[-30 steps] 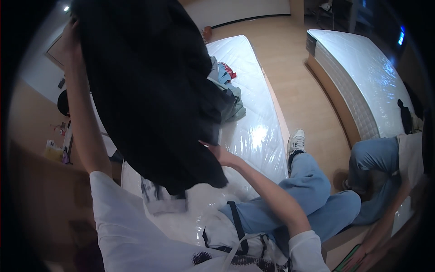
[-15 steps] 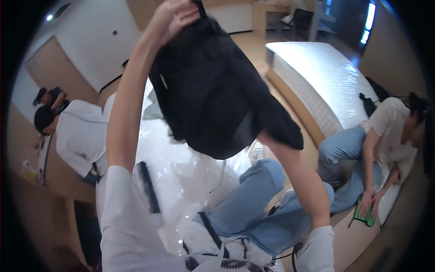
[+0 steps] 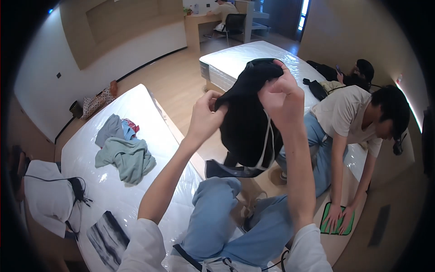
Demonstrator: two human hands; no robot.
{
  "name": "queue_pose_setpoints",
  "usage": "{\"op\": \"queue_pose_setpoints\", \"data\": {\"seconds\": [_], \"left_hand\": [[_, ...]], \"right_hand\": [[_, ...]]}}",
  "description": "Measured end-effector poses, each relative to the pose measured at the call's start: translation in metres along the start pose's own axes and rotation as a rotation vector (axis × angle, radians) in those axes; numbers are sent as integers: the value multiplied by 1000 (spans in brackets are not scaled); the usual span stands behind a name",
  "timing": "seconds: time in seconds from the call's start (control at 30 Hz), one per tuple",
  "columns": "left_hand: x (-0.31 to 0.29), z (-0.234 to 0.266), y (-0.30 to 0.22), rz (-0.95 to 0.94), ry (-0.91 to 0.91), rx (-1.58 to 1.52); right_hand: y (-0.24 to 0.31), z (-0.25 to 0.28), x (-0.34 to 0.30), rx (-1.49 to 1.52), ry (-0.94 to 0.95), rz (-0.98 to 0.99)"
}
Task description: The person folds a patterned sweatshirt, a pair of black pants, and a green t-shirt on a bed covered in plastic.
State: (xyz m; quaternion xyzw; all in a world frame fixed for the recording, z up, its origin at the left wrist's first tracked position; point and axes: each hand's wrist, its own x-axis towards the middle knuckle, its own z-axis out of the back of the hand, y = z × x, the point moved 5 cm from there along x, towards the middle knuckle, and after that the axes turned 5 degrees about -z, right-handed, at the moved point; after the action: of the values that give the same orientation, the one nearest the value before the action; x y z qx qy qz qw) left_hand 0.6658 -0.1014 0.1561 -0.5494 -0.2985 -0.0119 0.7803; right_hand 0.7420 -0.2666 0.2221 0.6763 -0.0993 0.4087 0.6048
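A black garment [image 3: 247,131] hangs in front of me above my knees, its exact kind unclear among the folds. A pale cord dangles down its right side, and a greyish band shows at its lower end. My left hand [image 3: 207,117] pinches its upper left edge. Higher up, my right hand [image 3: 284,95] is closed on the bunched upper right part, thumb and fingers on the cloth. On the plastic-wrapped mattress [image 3: 174,181] to my left lie a crumpled grey-green garment [image 3: 127,158] and a grey-blue one [image 3: 108,131]. A black-and-white patterned folded cloth [image 3: 108,240] lies nearer me.
At right, a co-worker [image 3: 346,113] presses both hands on a green, black-edged folded piece [image 3: 335,220]. A second wrapped mattress [image 3: 226,59] stands ahead, a person in black [image 3: 337,72] beside it. Someone in white [image 3: 45,195] is at far left. A desk [image 3: 194,20] stands at the back.
The black garment has come down from high in front of me and hangs bunched. My left hand lowered; my right hand rose to its upper edge. The view has turned, showing the clothes on the mattress.
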Motion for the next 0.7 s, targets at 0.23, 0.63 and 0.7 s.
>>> {"op": "queue_pose_setpoints", "data": {"seconds": [0.23,0.63,0.7], "left_hand": [[-12,-61,162,43,240,105],[27,-54,136,510,-6,-569],[22,-52,103,91,85,-67]], "right_hand": [[-27,29,0,54,-181,-191],[-141,149,-91,-657,-213,-613],[-135,133,-102,68,-274,-993]]}}
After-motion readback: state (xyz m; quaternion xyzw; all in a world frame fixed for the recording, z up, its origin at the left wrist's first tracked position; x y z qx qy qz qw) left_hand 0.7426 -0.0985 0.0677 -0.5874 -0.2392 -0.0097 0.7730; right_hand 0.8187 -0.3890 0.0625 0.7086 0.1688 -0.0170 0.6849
